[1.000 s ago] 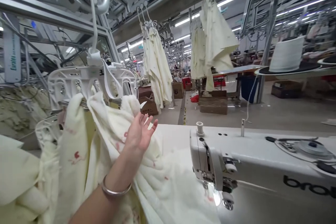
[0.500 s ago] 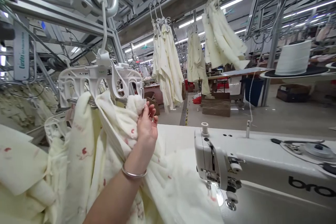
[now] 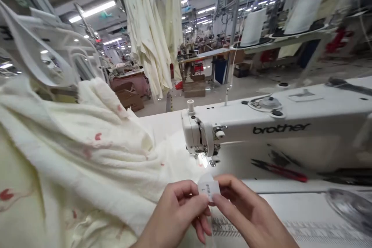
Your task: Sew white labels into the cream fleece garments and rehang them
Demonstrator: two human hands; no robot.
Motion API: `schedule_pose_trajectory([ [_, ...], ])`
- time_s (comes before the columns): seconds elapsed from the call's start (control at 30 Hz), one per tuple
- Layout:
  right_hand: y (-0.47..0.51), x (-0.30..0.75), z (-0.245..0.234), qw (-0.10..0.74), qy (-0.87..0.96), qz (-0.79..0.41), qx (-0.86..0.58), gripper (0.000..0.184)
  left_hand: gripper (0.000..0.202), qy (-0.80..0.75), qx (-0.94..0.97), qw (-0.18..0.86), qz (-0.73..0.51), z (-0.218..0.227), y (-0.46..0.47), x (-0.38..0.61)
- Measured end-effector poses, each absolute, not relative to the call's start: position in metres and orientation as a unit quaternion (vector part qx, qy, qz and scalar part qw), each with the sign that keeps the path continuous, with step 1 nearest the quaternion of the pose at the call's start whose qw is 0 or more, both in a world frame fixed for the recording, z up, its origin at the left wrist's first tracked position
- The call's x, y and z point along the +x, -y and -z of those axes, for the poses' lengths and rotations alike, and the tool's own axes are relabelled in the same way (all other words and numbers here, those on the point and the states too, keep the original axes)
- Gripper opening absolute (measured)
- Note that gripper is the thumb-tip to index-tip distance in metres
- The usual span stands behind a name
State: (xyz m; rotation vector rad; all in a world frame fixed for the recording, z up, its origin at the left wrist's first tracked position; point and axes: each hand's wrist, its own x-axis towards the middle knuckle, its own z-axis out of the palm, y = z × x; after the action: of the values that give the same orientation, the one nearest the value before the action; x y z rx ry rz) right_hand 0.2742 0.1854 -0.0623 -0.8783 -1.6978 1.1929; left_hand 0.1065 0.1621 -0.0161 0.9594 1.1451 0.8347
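Your left hand [image 3: 177, 213] and right hand [image 3: 247, 213] pinch a small white label [image 3: 208, 188] between fingertips, both closed narrowly on it, held just in front of the sewing machine [image 3: 261, 131], near its needle; the cream garment [image 3: 87, 155] lies heaped at your left, draped onto the machine table [image 3: 305, 217]; red-handled snips [image 3: 279, 168] rest under the machine arm; no containers show clearly.

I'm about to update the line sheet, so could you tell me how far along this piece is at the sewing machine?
Early stage. Done: the cream garment is draped on the machine bed, left of the sewing machine. In hand: the left hand and right hand pinch a small white label between their fingertips, in front of the needle. Left: the label is not yet under the presser foot, and no stitching on it shows.
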Motion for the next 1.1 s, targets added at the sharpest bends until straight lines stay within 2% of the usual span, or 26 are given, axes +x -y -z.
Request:
schedule_pose_trajectory([
  [0.1, -0.185, 0.258, 0.055, 0.423, 0.627, -0.535, -0.377, 0.033, 0.038, -0.531, 0.483, 0.61, -0.336, 0.017, -0.162, 0.098],
  [0.2, -0.181, 0.252, 0.058, 0.407, 0.628, -0.534, -0.394, 0.031, 0.029, -0.546, 0.527, 0.541, -0.362, 0.015, -0.165, 0.088],
  [0.37, -0.181, 0.255, 0.062, 0.387, 0.649, -0.519, -0.4, 0.03, 0.03, -0.546, 0.492, 0.573, -0.361, 0.016, -0.17, 0.084],
  [0.6, -0.181, 0.252, 0.061, 0.413, 0.623, -0.521, -0.412, 0.032, 0.029, -0.55, 0.492, 0.575, -0.354, 0.013, -0.171, 0.085],
  [0.87, -0.179, 0.255, 0.056, 0.391, 0.598, -0.542, -0.442, 0.032, 0.027, -0.558, 0.495, 0.574, -0.337, 0.018, -0.172, 0.084],
  [0.97, -0.173, 0.259, 0.071, 0.411, 0.662, -0.443, -0.443, 0.02, 0.022, -0.586, 0.553, 0.48, -0.348, 0.004, -0.175, 0.077],
  [1.03, -0.164, 0.26, 0.09, 0.418, 0.745, -0.305, -0.421, 0.014, 0.017, -0.61, 0.621, 0.356, -0.339, -0.009, -0.181, 0.074],
  [1.1, -0.155, 0.259, 0.114, 0.402, 0.822, -0.142, -0.378, 0.02, 0.014, -0.623, 0.691, 0.246, -0.272, -0.013, -0.193, 0.076],
])
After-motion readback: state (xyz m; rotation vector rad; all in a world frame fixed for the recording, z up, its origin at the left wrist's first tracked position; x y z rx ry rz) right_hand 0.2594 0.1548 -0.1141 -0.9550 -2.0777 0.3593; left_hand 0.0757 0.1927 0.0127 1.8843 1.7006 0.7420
